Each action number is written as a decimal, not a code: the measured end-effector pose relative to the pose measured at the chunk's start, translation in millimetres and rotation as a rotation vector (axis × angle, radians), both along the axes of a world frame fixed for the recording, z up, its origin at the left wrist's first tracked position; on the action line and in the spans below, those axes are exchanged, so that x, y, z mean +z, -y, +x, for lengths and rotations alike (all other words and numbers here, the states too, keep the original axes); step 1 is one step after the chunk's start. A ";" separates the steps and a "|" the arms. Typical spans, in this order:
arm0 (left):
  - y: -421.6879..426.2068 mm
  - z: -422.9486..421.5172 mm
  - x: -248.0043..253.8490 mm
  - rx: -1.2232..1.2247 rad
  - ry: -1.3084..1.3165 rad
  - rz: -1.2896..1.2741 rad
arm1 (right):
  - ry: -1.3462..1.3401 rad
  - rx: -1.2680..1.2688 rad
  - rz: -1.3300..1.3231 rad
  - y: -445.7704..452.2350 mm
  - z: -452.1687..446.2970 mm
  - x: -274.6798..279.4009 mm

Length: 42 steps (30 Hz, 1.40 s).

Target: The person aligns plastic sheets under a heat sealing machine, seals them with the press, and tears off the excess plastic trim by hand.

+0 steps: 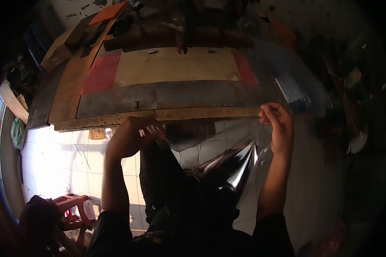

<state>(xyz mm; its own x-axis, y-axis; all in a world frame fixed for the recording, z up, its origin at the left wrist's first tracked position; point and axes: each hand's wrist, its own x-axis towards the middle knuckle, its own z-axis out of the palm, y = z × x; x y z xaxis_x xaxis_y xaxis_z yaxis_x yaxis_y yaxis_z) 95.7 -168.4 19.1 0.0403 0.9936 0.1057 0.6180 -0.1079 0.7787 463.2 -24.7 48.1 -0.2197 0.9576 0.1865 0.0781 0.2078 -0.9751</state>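
Note:
A clear, glossy plastic sheet hangs below the front edge of the workbench, with bright reflections and folds. My right hand is closed in a pinch at the sheet's upper right, close to the bench edge. Over on the other side, my left hand bends at the wrist, its thumb and fingers closed at the sheet's upper left, where small glints show. The bench has a worn wooden front edge. On its top lie a grey plate and a tan panel with a red strip at each end.
A dark machine bar spans the back of the bench. Cardboard boxes sit at the left. Another clear sheet lies at the right. At lower left, a person is beside a red stool. A green bag hangs at far left.

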 end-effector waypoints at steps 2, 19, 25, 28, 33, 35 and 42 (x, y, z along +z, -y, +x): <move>-7.2 -3.8 -7.8 0.002 0.068 0.071 | 0.014 -0.010 0.029 -5.6 -0.5 -5.3; -31.5 -15.9 -32.6 0.281 0.276 0.139 | 0.067 -0.065 -0.063 -35.0 -22.6 -43.5; -41.3 -16.4 -31.9 0.324 0.243 0.109 | 0.021 -0.032 -0.064 -42.9 -27.7 -65.9; -41.3 -19.4 -38.4 0.303 0.281 0.130 | 0.012 -0.025 -0.059 -43.5 -28.4 -65.7; -40.1 -20.0 -36.3 0.281 0.320 0.117 | 0.025 -0.023 -0.078 -43.0 -25.6 -60.3; -39.7 -20.0 -32.2 0.297 0.352 0.117 | 0.039 -0.005 -0.077 -44.4 -25.9 -52.8; -52.5 -25.7 -14.3 0.322 0.537 0.142 | 0.055 -0.012 -0.048 -55.9 -27.8 -19.5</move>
